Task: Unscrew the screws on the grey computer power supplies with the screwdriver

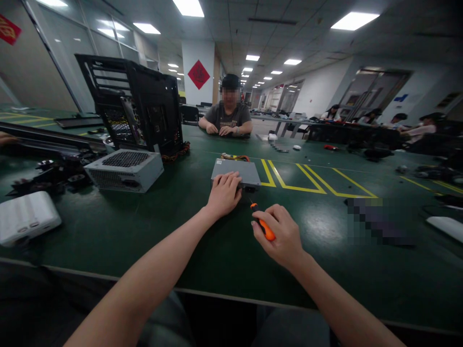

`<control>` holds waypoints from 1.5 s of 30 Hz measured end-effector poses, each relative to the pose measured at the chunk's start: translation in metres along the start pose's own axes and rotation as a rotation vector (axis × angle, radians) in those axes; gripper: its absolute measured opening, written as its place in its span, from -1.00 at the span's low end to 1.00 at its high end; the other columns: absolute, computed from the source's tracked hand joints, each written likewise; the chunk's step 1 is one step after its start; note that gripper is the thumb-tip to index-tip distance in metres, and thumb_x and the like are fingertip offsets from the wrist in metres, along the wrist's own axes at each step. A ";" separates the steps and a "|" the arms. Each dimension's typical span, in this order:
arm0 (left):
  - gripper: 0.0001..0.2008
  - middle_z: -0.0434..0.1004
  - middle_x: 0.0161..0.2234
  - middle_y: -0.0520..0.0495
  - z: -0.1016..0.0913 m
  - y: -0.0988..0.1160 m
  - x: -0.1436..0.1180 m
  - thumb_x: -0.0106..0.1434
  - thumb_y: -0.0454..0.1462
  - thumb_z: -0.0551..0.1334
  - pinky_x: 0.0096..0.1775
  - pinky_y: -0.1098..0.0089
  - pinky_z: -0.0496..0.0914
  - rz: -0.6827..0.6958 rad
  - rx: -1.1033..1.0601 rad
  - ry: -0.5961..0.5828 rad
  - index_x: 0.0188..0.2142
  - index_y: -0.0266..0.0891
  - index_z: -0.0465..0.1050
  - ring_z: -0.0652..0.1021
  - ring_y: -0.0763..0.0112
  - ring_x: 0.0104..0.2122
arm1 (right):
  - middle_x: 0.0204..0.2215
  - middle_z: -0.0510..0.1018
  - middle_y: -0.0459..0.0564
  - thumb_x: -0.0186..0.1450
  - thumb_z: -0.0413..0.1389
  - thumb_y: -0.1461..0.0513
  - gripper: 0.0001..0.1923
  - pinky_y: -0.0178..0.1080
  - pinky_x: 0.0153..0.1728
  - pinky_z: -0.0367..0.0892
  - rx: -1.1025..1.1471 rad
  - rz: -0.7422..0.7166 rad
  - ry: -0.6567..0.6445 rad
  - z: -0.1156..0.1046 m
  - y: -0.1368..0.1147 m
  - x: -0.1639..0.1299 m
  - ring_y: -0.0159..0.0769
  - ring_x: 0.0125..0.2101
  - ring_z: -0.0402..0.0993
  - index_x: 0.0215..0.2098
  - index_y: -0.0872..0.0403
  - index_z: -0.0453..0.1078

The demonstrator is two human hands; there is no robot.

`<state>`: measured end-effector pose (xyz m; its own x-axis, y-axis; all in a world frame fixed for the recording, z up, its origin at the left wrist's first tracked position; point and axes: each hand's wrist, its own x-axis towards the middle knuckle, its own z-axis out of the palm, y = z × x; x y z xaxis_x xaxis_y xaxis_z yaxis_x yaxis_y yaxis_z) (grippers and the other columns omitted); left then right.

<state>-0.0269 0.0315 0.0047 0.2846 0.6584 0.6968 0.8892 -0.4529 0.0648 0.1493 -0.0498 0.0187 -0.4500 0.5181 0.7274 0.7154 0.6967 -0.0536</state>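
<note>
A flat grey power supply (237,170) lies on the green table in front of me, its cables bunched behind it. My left hand (225,192) grips its near left part, fingers over the top and thumb at the front face. In my right hand (284,233) is an orange and black screwdriver (266,230), held by the handle. The thin shaft points forward and left toward the front face of the power supply, near a black socket (250,190). Whether the tip touches anything is too small to tell.
To the left stand a second, larger power supply (125,169) and an upright black computer case (144,103). A white power bank (28,218) lies near the left edge. Yellow tape lines (300,189) mark the table. Across it sits a person (227,115); a blurred dark object (379,221) lies right.
</note>
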 end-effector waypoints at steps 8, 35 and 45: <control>-0.72 0.32 0.07 -0.11 0.002 -0.001 0.000 0.25 -0.26 0.03 0.07 0.19 0.08 0.006 -0.005 0.004 -0.05 -0.25 0.27 0.27 0.24 0.08 | -0.47 0.40 -0.04 0.23 -0.03 0.22 -0.82 -0.29 -0.42 0.16 -0.021 0.011 -0.031 0.012 -0.009 -0.004 -0.36 -0.49 0.27 -0.26 0.14 0.33; -0.75 0.33 0.06 -0.09 0.007 -0.002 0.000 0.27 -0.24 0.03 0.07 0.19 0.09 -0.010 0.009 0.023 -0.07 -0.22 0.28 0.28 0.26 0.07 | -0.43 0.38 0.00 0.26 -0.04 0.10 -0.73 -0.26 -0.37 0.21 0.001 0.062 -0.076 0.009 -0.014 -0.003 -0.31 -0.41 0.30 -0.25 0.13 0.35; -0.75 0.33 0.06 -0.08 0.005 -0.001 0.001 0.27 -0.25 0.04 0.06 0.20 0.10 -0.011 0.006 0.021 -0.07 -0.21 0.27 0.28 0.26 0.07 | -0.44 0.37 -0.02 0.20 -0.01 0.21 -0.82 -0.27 -0.38 0.19 0.022 0.042 -0.087 0.010 -0.014 -0.004 -0.33 -0.43 0.29 -0.29 0.11 0.35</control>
<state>-0.0260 0.0355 0.0017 0.2669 0.6503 0.7112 0.8946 -0.4417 0.0682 0.1361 -0.0564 0.0092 -0.4657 0.5873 0.6620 0.7230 0.6839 -0.0980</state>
